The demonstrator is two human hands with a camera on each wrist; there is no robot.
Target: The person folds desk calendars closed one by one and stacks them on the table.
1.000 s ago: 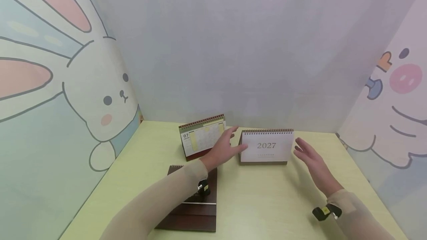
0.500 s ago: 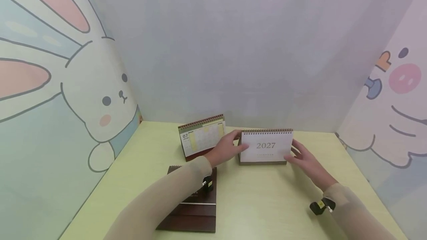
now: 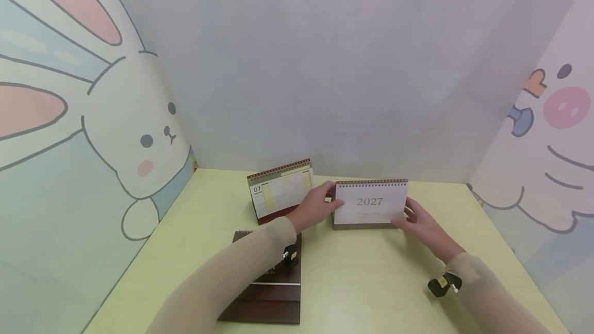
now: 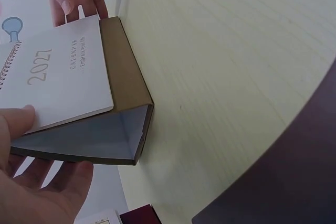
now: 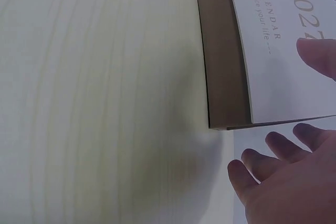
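On the pale table (image 3: 362,282) the white 2027 calendar (image 3: 369,209) stands tented; the left hand (image 3: 312,207) pinches its left end, the right hand (image 3: 424,227) overlaps its right end, grip unclear.

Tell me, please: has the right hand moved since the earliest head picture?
Yes. In the head view, the right hand has moved leftward, to the right edge of the 2027 calendar.

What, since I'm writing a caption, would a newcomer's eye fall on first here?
Probably the big cartoon rabbit at the head view's left, with a white cartoon figure at its right. Next comes the white 2027 calendar, standing on the pale table between the left hand and right hand.
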